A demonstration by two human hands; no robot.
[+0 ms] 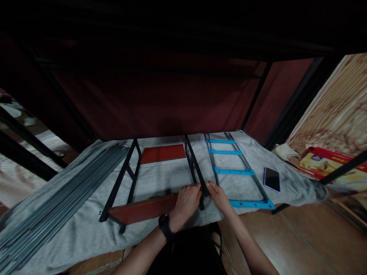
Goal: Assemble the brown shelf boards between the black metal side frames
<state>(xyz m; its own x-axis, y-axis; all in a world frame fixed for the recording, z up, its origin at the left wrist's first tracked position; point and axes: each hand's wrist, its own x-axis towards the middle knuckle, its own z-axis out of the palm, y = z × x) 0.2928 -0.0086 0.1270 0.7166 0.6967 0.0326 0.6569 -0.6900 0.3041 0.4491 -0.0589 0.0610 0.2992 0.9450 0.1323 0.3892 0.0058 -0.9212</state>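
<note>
My left hand (186,200) hides the right end of the near red board (143,210)! And between it and my right hand (219,196), whatever my fingertips pinch at the black frame (197,166) stays out of sight! Left, the grey tubes (65,200) run off the edge; right, the box (321,164) gets cut too!

A: What closed off the far side?
B: A dark red curtain (160,103), framed by black metal posts (298,107).
A: And the floor?
B: Brown tiles (304,236) showed at near right, with a pale sheen.
A: Farther right?
B: Tan patterned fabric (338,99) hung there. The light was dim, the top nearly black.
</note>
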